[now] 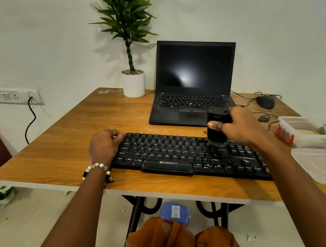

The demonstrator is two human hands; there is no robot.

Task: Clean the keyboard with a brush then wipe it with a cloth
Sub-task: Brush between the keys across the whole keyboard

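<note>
While my left hand (105,142) is curling over the far left corner of the keyboard (184,154) to keep it from sliding on the desk (65,147), my right hand (237,126) is gripping the brush (217,129) upright, bristles touching the right-of-centre keys.

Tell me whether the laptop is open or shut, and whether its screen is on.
Open: the laptop has its lid raised, and its keys show. The screen looks off; it is dark apart from a reflected glare.

Soft, even indoor light, glare on the laptop screen (184,78), perhaps slight wide-angle edge bending.
</note>
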